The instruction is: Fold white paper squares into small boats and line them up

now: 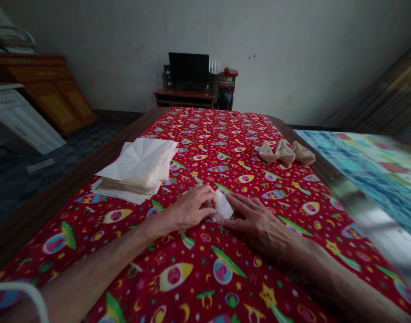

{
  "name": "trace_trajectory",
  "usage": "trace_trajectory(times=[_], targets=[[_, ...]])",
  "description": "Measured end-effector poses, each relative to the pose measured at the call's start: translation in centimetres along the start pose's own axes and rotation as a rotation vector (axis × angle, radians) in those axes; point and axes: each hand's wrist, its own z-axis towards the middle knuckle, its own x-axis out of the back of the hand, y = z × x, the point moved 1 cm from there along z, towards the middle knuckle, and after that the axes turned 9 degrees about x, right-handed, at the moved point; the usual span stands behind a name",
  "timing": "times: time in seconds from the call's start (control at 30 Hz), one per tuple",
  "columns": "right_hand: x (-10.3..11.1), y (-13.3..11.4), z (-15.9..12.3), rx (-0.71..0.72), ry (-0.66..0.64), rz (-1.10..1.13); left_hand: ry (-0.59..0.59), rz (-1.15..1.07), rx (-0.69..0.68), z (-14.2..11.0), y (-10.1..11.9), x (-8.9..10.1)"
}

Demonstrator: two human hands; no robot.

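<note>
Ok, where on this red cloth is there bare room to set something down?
The red cloth is bare between the paper stack and the three folded paper pieces, and on the near side, between the forearms. It is crowded mid-cloth, where the left hand and right hand touch the small white paper.

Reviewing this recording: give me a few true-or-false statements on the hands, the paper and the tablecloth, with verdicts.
1. The left hand and right hand both touch one small white paper. True.
2. A stack of sheets lies on the person's left. True.
3. The right hand rests on that stack. False; it is at the white paper.
4. Three folded paper pieces sit on the tablecloth. True.
5. The tablecloth is plain blue. False; it is red, with a colorful print.
</note>
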Motion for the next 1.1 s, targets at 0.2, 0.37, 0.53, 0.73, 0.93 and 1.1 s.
trace_trajectory(times=[0.2, 0.37, 0.53, 0.73, 0.93, 1.1], targets=[[-0.4, 0.0, 0.0, -0.058, 0.035, 0.042, 0.083, 0.019, 0.073, -0.2, 0.4, -0.3], [-0.6, -0.2, 0.0, -0.09, 0.286, 0.019, 0.147, 0.074, 0.072, -0.4, 0.4, -0.8], [0.0, -1.0, 0.9, 0.047, 0.133, 0.032, 0.109, 0.085, 0.053, -0.4, 0.3, -0.6], [0.6, -0.7, 1.2, 0.063, 0.09, 0.003, -0.081, 0.061, -0.077, -1.2, 0.6, 1.2], [-0.3, -0.1, 1.5, 0.056, 0.175, 0.043, -0.043, 0.126, -0.077, -1.5, 0.9, 1.3], [-1.1, 0.6, 1.6, -0.083, 0.34, 0.216, 0.062, 0.14, -0.089, -1.5, 0.7, 0.6]])
